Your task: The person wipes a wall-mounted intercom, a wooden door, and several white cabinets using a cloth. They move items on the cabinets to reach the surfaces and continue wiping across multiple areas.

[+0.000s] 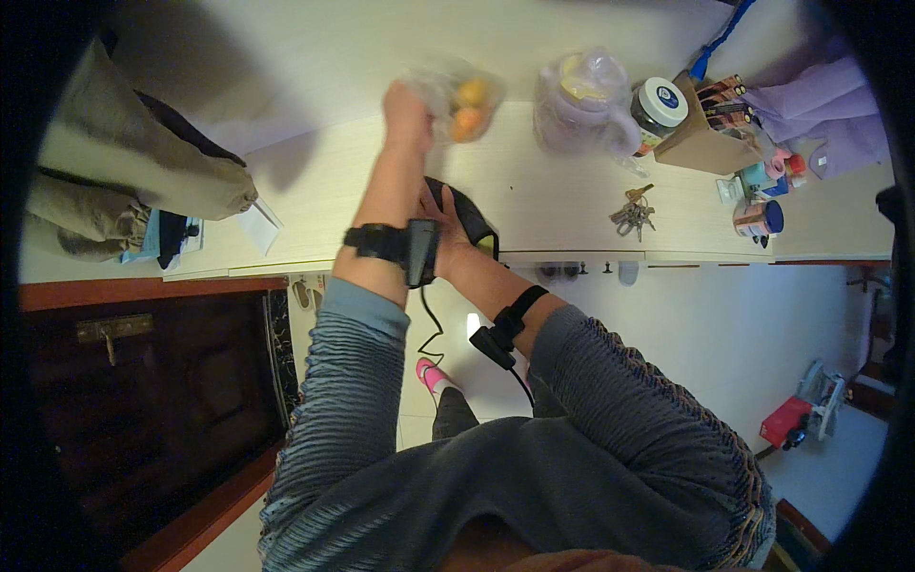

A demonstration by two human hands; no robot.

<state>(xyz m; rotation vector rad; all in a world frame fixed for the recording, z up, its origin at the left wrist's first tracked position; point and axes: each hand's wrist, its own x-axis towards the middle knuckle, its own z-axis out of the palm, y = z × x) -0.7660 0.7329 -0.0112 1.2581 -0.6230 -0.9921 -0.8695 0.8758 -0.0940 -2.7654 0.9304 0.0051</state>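
At the back of a pale wooden cabinet top (565,207), my left hand (409,118) is closed on a clear plastic bag (447,89). Orange, round fruits (468,118) show through the bag, to the right of the hand. My right hand (443,225) lies nearer the front edge, fingers spread, against a dark cap-like item (468,214) with a yellow-green patch. My left forearm hides part of that item, so whether the right fingers grip it I cannot tell. Each forearm wears a black strap with a small device.
Right of the bag stand a plastic-wrapped lilac jug (579,107), a white-lidded jar (661,104), a cardboard box (704,139) and small bottles (775,171). Keys (634,212) lie nearer the front edge. A khaki garment (143,150) hangs at the left, above papers (259,225).
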